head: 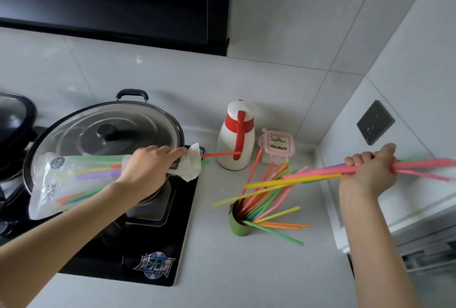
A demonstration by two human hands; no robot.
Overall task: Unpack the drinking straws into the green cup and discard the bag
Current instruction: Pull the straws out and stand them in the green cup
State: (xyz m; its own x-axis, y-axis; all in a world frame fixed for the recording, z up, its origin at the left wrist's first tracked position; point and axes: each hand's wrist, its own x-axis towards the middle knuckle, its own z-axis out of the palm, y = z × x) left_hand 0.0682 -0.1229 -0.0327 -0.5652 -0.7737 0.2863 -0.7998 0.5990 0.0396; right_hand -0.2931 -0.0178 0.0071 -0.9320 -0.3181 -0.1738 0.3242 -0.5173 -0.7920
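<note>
Clear glossy plastic bag [61, 182], smooth plastic straws [271, 199], glass lid [106, 132]

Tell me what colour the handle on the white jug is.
Red, matching its collar; the jug shows clearly in the head view.

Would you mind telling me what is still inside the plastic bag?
Several coloured straws remain inside the plastic bag; the left hand covers its neck, hiding their ends.

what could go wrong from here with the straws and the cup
The green cup is already crowded with straws leaning far out, and some lie on the counter; adding the right hand's bunch could tip it. An orange straw pokes from the bag the left hand holds over the stove and may slip out.
</note>
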